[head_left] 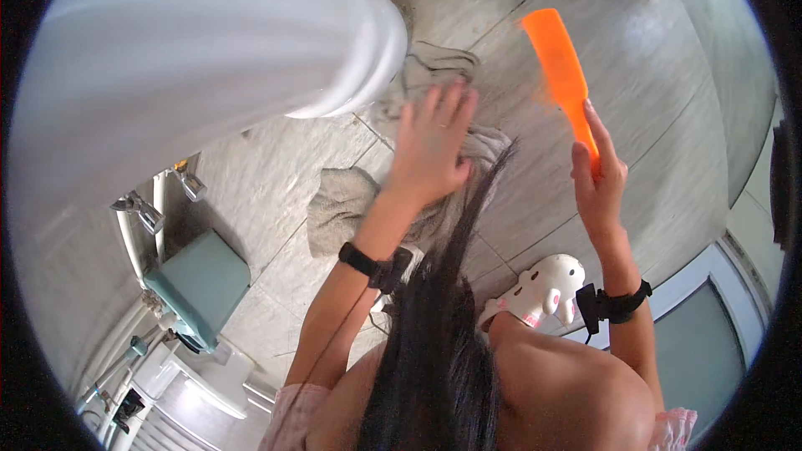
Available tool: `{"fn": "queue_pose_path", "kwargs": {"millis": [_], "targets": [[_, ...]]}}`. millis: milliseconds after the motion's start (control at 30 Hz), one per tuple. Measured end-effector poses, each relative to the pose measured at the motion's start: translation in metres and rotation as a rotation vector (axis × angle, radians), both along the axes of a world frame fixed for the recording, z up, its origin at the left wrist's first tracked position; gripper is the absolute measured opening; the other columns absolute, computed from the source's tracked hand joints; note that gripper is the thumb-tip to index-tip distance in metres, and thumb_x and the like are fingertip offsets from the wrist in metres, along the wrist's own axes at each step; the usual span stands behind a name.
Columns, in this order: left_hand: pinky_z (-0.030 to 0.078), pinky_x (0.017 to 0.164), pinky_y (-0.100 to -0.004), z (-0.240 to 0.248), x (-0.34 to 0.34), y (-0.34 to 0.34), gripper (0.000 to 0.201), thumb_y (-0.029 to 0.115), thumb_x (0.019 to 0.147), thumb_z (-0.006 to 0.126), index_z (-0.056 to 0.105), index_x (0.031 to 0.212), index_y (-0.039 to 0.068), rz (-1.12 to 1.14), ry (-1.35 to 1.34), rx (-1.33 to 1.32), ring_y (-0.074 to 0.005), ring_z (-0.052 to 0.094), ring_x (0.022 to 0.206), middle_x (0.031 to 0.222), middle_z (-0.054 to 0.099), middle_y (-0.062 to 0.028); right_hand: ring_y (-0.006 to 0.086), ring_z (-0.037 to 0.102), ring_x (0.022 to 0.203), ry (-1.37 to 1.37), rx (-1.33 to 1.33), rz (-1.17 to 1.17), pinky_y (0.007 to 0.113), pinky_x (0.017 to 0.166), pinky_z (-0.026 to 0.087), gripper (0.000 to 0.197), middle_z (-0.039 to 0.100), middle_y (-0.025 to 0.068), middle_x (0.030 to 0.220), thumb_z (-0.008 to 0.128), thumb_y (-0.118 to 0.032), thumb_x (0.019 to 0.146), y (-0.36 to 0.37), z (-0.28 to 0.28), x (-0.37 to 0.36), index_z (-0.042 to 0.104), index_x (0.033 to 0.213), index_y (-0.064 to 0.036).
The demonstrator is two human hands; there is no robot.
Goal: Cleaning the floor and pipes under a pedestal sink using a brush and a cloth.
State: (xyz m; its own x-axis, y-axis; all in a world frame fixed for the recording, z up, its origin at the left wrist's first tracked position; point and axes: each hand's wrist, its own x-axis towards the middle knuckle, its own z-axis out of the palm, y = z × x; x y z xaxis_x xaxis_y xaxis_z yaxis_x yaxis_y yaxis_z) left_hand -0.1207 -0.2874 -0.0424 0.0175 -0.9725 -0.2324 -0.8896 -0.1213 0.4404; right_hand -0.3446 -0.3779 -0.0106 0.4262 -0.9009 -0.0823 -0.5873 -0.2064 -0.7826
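Note:
My right hand is closed round the handle of an orange brush, held up with its broad head pointing away from me. What look like short bristles show along the brush's left edge, slightly blurred. My left hand is stretched out flat with its fingers apart, over a crumpled grey cloth spread on the tiled floor. Whether the palm presses on the cloth or hovers just above it, I cannot tell. Dark hair hangs down in front and hides part of the cloth.
A large white ceramic pedestal stands at the upper left, close to the cloth. At the left are a grey-green bin, metal valves and pipes. A white slipper with an animal face shows near my knees. A white-framed door is at the right.

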Motion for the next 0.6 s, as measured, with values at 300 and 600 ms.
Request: {"fn": "queue_pose_path", "kwargs": {"millis": [300, 600], "targets": [[0.025, 0.110, -0.0466, -0.005, 0.056, 0.089, 0.086, 0.018, 0.066, 0.068, 0.031, 0.143, 0.003, 0.240, -0.271, 0.193, -0.0369, 0.034, 0.131, 0.144, 0.036, -0.0192, 0.0099, 0.060, 0.067, 0.014, 0.136, -0.136, 0.026, 0.065, 0.051, 0.046, 0.065, 0.0081, 0.118, 0.056, -0.008, 0.092, 0.000, 0.005, -0.001, 0.048, 0.137, -0.0129], [0.020, 0.111, -0.0525, -0.024, 0.168, 0.117, 0.072, 0.013, 0.075, 0.053, 0.029, 0.141, -0.002, 0.458, -0.290, -0.095, -0.0413, 0.028, 0.134, 0.143, 0.034, -0.0246, 0.0224, 0.064, 0.063, -0.086, 0.135, 0.176, 0.032, 0.064, 0.051, 0.060, 0.066, 0.0182, 0.087, 0.064, -0.005, 0.082, 0.015, -0.006, 0.039, 0.045, 0.138, -0.0141]]}}
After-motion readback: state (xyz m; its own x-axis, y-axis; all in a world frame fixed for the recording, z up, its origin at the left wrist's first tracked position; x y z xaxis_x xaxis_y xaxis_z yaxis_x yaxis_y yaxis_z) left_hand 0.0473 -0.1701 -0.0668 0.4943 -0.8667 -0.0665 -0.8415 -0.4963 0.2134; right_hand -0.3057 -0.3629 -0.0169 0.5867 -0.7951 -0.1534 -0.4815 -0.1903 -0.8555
